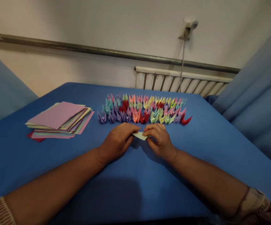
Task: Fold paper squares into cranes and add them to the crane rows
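Observation:
A small folded piece of pale green paper (140,135) lies on the blue table (135,187) between my two hands. My left hand (117,140) pinches its left end with closed fingers. My right hand (158,139) grips its right end, fingers curled down on it. Just beyond the hands stand rows of several small folded paper cranes (144,108) in purple, red, pink, yellow and green.
A stack of flat coloured paper sheets (60,120), pink on top, lies to the left. Blue fabric (257,90) hangs at the right side and more at the left. A metal rail (102,50) and a white slatted rail (182,78) run behind the table.

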### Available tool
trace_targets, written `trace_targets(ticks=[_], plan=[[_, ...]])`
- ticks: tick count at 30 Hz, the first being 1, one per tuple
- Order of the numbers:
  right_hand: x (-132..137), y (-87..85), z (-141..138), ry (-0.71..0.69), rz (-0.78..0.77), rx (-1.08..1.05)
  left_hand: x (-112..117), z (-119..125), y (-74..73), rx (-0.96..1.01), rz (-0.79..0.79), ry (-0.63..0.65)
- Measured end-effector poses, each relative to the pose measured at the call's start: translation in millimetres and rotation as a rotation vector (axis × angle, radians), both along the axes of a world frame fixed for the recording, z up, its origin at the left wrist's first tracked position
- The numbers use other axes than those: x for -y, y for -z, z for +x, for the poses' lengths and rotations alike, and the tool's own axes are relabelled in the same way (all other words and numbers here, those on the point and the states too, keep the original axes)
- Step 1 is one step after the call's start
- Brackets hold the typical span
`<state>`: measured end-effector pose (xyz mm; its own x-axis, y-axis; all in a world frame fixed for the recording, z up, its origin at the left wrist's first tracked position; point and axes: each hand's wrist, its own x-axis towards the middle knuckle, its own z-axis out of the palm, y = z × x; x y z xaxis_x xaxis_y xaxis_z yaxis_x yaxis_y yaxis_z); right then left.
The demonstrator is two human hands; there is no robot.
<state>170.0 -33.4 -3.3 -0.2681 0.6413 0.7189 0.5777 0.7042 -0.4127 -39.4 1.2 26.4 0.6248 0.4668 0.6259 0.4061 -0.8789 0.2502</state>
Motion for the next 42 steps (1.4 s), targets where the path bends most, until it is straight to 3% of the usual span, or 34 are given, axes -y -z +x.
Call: trace_targets(ticks=[8,13,17,21,26,30,37,42], plan=[[-5,5.2,0,0.021,-0.044,-0.089,7,1,-0.7,0.076,0.085,0.08],[-3,4.9,-6,-0.107,-0.156,-0.288,7,1,0.3,0.16,-0.041,0.093],[-3,4.3,-7,-0.107,-0.205,-0.299,6,0,-0.6,0.109,-0.072,0.111],[-2,3.5,-6,-0.103,-0.183,-0.256,5,-1,-1.1,0.048,-0.005,0.159],[11,-4.6,-8,0.035,-0.021,-0.047,1,-5,-2.7,-0.062,0.149,0.087],[21,-9.9,-10,0.025,0.096,0.081,1,-4,-4.8,-0.154,0.254,0.066],[12,-9.4,-2,0.001,0.09,0.136,-2,-6,-4.5,-0.106,0.221,0.066],[3,-8.6,4,-0.011,0.107,0.257,-6,-6,-8.2,-0.177,0.209,0.071]])
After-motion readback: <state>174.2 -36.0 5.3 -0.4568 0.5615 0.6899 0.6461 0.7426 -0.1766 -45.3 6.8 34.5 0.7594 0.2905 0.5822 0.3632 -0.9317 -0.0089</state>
